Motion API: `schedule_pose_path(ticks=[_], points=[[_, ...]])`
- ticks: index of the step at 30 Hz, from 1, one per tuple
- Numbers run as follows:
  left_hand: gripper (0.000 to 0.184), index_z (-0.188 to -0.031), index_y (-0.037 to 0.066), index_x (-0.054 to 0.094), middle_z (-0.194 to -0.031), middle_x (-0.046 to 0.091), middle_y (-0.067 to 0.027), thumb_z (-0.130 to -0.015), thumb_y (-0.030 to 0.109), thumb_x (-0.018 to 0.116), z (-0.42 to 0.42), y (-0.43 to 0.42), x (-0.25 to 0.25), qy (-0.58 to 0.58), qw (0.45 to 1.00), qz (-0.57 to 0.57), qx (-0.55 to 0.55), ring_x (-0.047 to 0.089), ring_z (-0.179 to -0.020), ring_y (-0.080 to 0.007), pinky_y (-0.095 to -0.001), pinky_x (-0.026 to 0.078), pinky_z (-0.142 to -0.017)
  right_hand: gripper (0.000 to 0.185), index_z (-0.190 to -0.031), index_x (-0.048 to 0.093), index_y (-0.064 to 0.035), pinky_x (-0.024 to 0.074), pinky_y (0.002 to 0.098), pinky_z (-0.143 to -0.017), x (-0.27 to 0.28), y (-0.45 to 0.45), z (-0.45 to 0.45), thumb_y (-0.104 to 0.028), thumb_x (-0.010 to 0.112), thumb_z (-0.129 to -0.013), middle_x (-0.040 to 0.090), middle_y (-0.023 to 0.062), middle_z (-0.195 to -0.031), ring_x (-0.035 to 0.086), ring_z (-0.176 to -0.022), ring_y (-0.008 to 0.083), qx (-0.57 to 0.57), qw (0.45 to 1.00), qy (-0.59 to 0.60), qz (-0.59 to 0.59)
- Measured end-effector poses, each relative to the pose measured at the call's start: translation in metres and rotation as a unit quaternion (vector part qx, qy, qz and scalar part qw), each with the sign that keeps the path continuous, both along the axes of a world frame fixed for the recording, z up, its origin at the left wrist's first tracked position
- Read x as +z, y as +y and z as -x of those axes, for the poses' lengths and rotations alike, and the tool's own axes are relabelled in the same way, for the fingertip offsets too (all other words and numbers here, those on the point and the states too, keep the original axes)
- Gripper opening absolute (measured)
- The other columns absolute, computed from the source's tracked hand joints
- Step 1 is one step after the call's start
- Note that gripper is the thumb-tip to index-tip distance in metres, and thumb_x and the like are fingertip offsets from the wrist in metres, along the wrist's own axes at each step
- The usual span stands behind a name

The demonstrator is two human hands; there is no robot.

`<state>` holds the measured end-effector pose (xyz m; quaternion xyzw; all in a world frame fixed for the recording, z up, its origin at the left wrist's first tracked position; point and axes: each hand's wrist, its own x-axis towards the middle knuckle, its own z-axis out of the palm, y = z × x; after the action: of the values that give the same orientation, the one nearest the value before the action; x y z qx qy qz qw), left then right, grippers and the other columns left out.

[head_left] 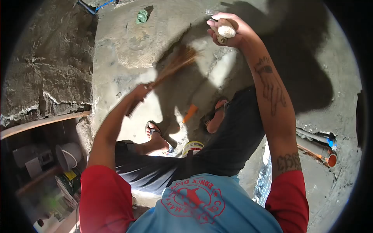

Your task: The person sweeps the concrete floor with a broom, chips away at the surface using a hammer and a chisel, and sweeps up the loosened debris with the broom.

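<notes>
My left hand (140, 92) is closed around the bound end of a hand broom of thin brown bristles (176, 64). Its bristles fan out toward the upper right, low over the concrete floor, and look slightly blurred. My right hand (235, 30) is raised at the upper right, fingers curled around several pale, rough lumps (226, 31). What these lumps are made of I cannot tell. A small clear piece (211, 12) shows at the fingertips of that hand.
A green crumpled piece (142, 16) lies on the concrete floor (116, 58). Near my sandalled feet are an orange object (190, 113) and a bucket (192, 147). An orange pipe (329, 159) lies at right. At left stand a wooden board (46, 123) and a white bucket (69, 156).
</notes>
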<state>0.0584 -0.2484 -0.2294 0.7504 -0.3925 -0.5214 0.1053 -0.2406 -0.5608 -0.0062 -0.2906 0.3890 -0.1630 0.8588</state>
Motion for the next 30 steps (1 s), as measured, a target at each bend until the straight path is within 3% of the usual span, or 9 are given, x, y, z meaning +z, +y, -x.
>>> schedule_pose_path(ticks=[1, 3, 10, 12, 17, 20, 22, 24, 30], points=[[0.05, -0.142, 0.014, 0.049, -0.087, 0.064, -0.0168, -0.096, 0.035, 0.053, 0.012, 0.017, -0.022, 0.02, 1.0, -0.01, -0.005, 0.063, -0.059, -0.0223, -0.0395, 0.06, -0.05, 0.021, -0.096, 0.057, -0.0063, 0.0528, 0.0355, -0.063, -0.002, -0.002, -0.001, -0.017, 0.07, -0.084, 0.065, 0.0064, -0.092, 0.061, -0.078, 0.0257, 0.008, 1.0, -0.002, 0.003], [0.05, -0.141, 0.011, 0.048, -0.089, 0.066, -0.0194, -0.096, 0.031, 0.052, 0.041, 0.018, 0.035, -0.013, 0.999, -0.031, -0.031, 0.065, -0.056, -0.025, -0.0388, 0.06, -0.051, 0.023, -0.097, 0.057, -0.0044, 0.0526, 0.0344, -0.064, -0.007, -0.007, 0.003, -0.016, 0.071, -0.083, 0.064, 0.0082, -0.092, 0.061, -0.08, 0.0261, 0.026, 0.998, -0.022, -0.051], [0.051, -0.144, 0.016, 0.046, -0.096, 0.068, -0.0211, -0.095, 0.031, 0.05, 0.003, 0.035, 0.109, -0.176, 0.98, 0.074, -0.062, 0.068, -0.062, -0.0269, -0.0388, 0.058, -0.062, 0.033, -0.11, 0.053, -0.0063, 0.0511, 0.0414, -0.068, 0.01, 0.009, -0.011, -0.012, 0.07, -0.082, 0.059, 0.0111, -0.116, 0.055, -0.083, 0.0279, -0.027, 0.993, -0.037, -0.113], [0.052, -0.143, 0.017, 0.047, -0.101, 0.069, -0.0213, -0.094, 0.031, 0.052, -0.001, 0.048, 0.13, -0.202, 0.964, -0.094, -0.146, 0.069, -0.075, -0.0293, -0.041, 0.056, -0.073, 0.033, -0.108, 0.053, -0.0049, 0.0507, 0.0421, -0.071, 0.007, 0.008, -0.011, -0.008, 0.071, -0.081, 0.057, 0.0108, -0.12, 0.056, -0.087, 0.0281, -0.017, 0.991, -0.069, -0.113], [0.051, -0.141, 0.018, 0.05, -0.112, 0.067, -0.023, -0.093, 0.033, 0.055, -0.021, 0.08, 0.19, -0.173, 0.976, -0.017, -0.131, 0.068, -0.095, -0.0335, -0.0409, 0.051, -0.088, 0.029, -0.104, 0.056, -0.0046, 0.0508, 0.0437, -0.072, 0.001, 0.006, -0.009, -0.009, 0.071, -0.08, 0.058, 0.0116, -0.116, 0.057, -0.089, 0.0292, 0.015, 0.989, -0.086, -0.122], [0.05, -0.138, 0.018, 0.054, -0.112, 0.067, -0.0216, -0.09, 0.032, 0.055, -0.063, 0.116, 0.154, -0.224, 0.967, 0.015, -0.121, 0.067, -0.098, -0.0361, -0.0427, 0.051, -0.089, 0.027, -0.098, 0.056, -0.0065, 0.049, 0.0449, -0.069, 0.0, 0.005, -0.01, -0.012, 0.074, -0.079, 0.059, 0.0119, -0.114, 0.057, -0.089, 0.0328, 0.019, 0.993, -0.084, -0.084], [0.048, -0.132, 0.017, 0.058, -0.111, 0.068, -0.0201, -0.086, 0.029, 0.054, -0.085, 0.14, 0.148, -0.324, 0.927, -0.099, -0.159, 0.066, -0.1, -0.0382, -0.0442, 0.051, -0.089, 0.027, -0.098, 0.056, -0.0066, 0.0487, 0.0448, -0.069, 0.001, 0.005, -0.01, -0.013, 0.074, -0.079, 0.059, 0.0119, -0.113, 0.057, -0.088, 0.0334, 0.019, 0.992, -0.088, -0.086], [0.046, -0.127, 0.016, 0.061, -0.108, 0.069, -0.0193, -0.083, 0.027, 0.052, -0.109, 0.176, 0.154, -0.351, 0.917, -0.091, -0.168, 0.066, -0.098, -0.0385, -0.0457, 0.051, -0.087, 0.028, -0.099, 0.056, -0.0067, 0.0486, 0.0453, -0.069, 0.003, 0.006, -0.006, -0.014, 0.073, -0.079, 0.059, 0.0114, -0.113, 0.058, -0.087, 0.0339, 0.022, 0.993, -0.08, -0.081], [0.045, -0.13, 0.024, 0.06, -0.098, 0.07, -0.0192, -0.086, 0.028, 0.054, -0.111, 0.192, 0.259, -0.418, 0.897, -0.099, -0.107, 0.067, -0.089, -0.0373, -0.0463, 0.052, -0.083, 0.028, -0.102, 0.055, -0.0076, 0.0491, 0.0449, -0.069, 0.007, 0.004, -0.003, -0.013, 0.072, -0.08, 0.061, 0.0098, -0.111, 0.059, -0.088, 0.0337, 0.015, 0.995, -0.055, -0.088]])
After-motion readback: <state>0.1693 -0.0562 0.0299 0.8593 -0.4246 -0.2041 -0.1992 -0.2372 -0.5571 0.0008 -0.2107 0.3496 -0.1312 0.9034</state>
